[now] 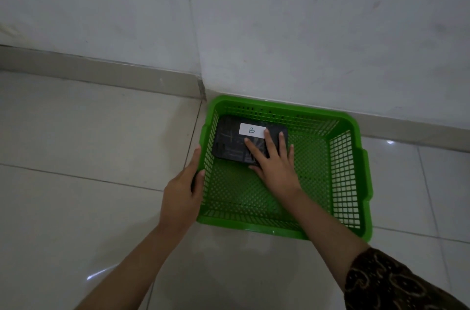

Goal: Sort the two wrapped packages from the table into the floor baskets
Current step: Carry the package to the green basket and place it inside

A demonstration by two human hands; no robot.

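A green mesh basket (pixel 351 172) stands on the tiled floor against the wall. Inside it, in the far left corner, lies a flat package in black wrap (pixel 230 143) with a white label marked "B" (pixel 251 130). My right hand (pixel 273 164) rests flat on the package's right part, fingers spread and lying over it, not curled around it. My left hand (pixel 181 194) grips the basket's left rim, thumb over the edge. No second package or second basket is in view.
The wall (pixel 305 30) and its baseboard (pixel 101 73) run right behind the basket. Glossy pale floor tiles (pixel 76 208) extend to the left and in front. A patterned dark sleeve (pixel 386 284) covers my right upper forearm.
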